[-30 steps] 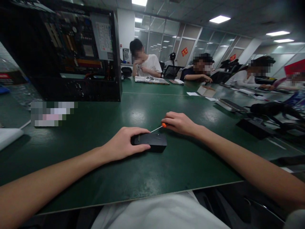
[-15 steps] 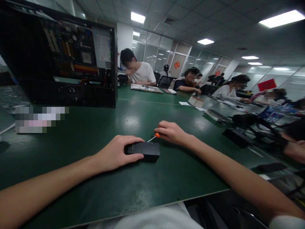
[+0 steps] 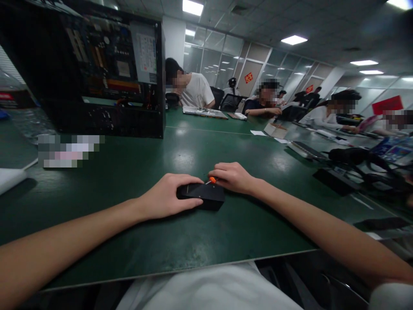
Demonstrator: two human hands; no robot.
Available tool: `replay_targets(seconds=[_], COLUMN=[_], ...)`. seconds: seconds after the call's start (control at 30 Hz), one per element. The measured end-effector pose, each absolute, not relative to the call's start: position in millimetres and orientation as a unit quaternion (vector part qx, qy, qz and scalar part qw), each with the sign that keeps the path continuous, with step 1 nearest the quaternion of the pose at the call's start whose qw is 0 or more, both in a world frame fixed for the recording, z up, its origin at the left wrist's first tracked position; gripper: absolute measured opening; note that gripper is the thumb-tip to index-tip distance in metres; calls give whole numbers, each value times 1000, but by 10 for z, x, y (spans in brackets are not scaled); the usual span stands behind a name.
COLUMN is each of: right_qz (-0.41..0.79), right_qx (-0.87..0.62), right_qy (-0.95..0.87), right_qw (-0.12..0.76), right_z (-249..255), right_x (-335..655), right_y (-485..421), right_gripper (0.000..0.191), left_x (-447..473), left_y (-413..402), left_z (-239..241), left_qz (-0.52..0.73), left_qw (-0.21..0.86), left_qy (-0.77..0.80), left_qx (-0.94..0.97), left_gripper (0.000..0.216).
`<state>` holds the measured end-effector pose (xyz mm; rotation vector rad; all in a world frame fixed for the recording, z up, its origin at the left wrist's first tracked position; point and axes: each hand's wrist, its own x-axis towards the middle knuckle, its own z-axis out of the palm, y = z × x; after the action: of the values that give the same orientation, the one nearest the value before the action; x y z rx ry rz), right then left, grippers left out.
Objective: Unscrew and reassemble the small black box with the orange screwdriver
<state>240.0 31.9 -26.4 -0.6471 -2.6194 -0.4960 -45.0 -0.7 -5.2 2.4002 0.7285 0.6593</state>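
Note:
A small black box-shaped unit (image 3: 209,199) lies on the green tabletop in front of me. My left hand (image 3: 169,196) grips its left end, the thumb along the near side and the fingers over the far side. In my right hand (image 3: 234,177), at the far right corner of the unit, is a screwdriver (image 3: 212,180) with an orange handle. Its thin metal shaft slants down to the left toward the unit's far edge; whether the tip touches it I cannot tell. Small bright spots, like screws, show on the unit's top.
An open black computer case (image 3: 129,116) stands at the back left, beside a clear plastic bottle (image 3: 30,114). Along the right lie a small cardboard box (image 3: 275,130), headphones (image 3: 346,157) and a black box (image 3: 332,183). Several people sit at the far tables.
My view has shifted, so most things sit differently in the picture. The right hand and screwdriver are closer to the unit, and less of the shaft shows. The left hand keeps its grip.

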Motion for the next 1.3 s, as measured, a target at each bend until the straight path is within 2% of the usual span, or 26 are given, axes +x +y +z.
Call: replay_targets(seconds=[0.2,0.33,0.57,0.73,0.87,1.0,1.07,1.17,1.3], right_qz=[-181,-125,-69,-84,-92,-23,31,59,80], right_qx=[-249,-326,-419,-445,-433,-366,-332,-341,-342], right_qy=[-937,-927,-897,-886,-889,-902,-908,-914,-918], right_qw=[168,136,125,104,118,229,254,212,186], right_z=[-250,-244,-200,-124,-94,-45,-24,-19,-5], right_x=[2550,2678,2656,2557,2532,2431,2312,2085,1883], right_y=[359,393,350,213,139,28,-72,-240,-384], right_gripper=[28,28,33,36,35,40,48,64,49], left_x=[-430,-433,-593,-624,-634,-623,-599,-549,-470], left_y=[-41,21,383,457,464,446,419,375,329], left_z=[3,25,-54,-59,-71,-72,-67,-65,-69], left_qz=[275,307,319,287,281,305,314,322,342], left_qw=[307,346,280,214,204,241,281,335,380], left_qy=[289,326,422,430,431,443,440,417,392], left_qx=[864,824,801,829,833,808,793,781,765], left_gripper=[38,39,45,43,42,45,46,46,42])
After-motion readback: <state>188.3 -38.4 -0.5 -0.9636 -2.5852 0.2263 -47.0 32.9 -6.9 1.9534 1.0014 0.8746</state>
